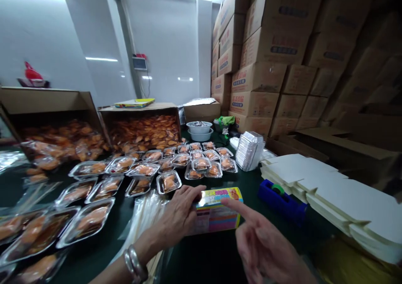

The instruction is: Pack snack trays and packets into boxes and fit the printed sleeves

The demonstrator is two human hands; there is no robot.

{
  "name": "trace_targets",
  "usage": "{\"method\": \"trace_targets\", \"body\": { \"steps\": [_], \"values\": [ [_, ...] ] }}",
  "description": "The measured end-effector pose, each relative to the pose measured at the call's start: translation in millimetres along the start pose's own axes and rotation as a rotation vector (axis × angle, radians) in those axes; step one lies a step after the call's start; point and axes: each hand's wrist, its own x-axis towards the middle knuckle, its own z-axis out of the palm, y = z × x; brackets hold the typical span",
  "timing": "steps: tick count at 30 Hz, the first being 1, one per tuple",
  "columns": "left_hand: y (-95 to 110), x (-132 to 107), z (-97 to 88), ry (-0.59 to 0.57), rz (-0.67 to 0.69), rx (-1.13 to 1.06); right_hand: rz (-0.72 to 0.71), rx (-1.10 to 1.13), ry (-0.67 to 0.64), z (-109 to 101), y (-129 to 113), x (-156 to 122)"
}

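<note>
Centrally, left hand [181,210] gripping colorful box [219,213], right hand [260,234] unclenched, pointing across it

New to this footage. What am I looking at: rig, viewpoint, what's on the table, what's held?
There's no machine: it's a person working bare-handed. The single picture comes from a camera worn on their head, looking forward and down.

On the dark table are foil trays with orange-brown food, a blue tape dispenser and a pile of white sheets.

The left hand is on the left end of a colourful box; how firmly it grips is unclear. The right hand points its index finger at the box; contact is hard to tell.
</note>
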Motion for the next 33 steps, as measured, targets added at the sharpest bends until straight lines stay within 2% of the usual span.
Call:
{"method": "trace_targets", "body": {
  "steps": [2, 4, 8, 15, 17, 21, 23, 25, 27, 30, 31, 32, 33],
  "values": [
    [-3.0, -2.0, -1.9, -0.013, -0.031, -0.084, 0.037, 0.104, -0.024, -8.2, 8.8, 21.0],
    [-2.7, -1.0, -5.1, -0.055, -0.002, -0.092, 0.056, 0.166, -0.014, -22.0, 14.9, 27.7],
    [7.4, 9.7, -14.6, -0.191, 0.066, 0.049, 0.073, 0.208, -0.043, -40.3, 18.1, 22.0],
    [27.5, 31.0, -26.7, -0.324, 0.097, 0.234, 0.089, 0.128, 0.002, -49.1, 25.1, 21.4],
    [31.4, 35.4, -21.0, -0.32, 0.084, 0.246, 0.08, 0.052, 0.033, -52.3, 30.6, 25.1],
    [34.0, 45.3, 9.7, -0.122, 0.029, 0.151, 0.021, -0.108, 0.145, -54.7, 44.9, 33.9],
    [32.8, 49.7, 26.1, -0.067, 0.04, 0.17, 0.053, -0.098, 0.235, -54.1, 54.1, 33.8],
    [31.3, 51.7, 36.3, -0.087, 0.076, 0.244, 0.125, -0.017, 0.344, -52.1, 62.2, 26.9],
    [30.6, 51.0, 39.5, -0.125, 0.119, 0.317, 0.171, 0.024, 0.36, -47.3, 64.7, 12.8],
    [30.8, 49.8, 37.2, -0.159, 0.134, 0.423, 0.152, -0.142, 0.215, -37.8, 50.1, -12.6],
    [31.0, 50.9, 36.0, -0.164, 0.127, 0.454, 0.128, -0.23, 0.203, -36.5, 40.8, -19.2],
    [31.3, 53.2, 35.0, -0.175, 0.115, 0.486, 0.084, -0.322, 0.253, -37.3, 30.6, -24.0],
    [31.9, 56.2, 34.3, -0.195, 0.102, 0.513, 0.021, -0.41, 0.358, -40.5, 20.4, -26.8]
  ]
}}
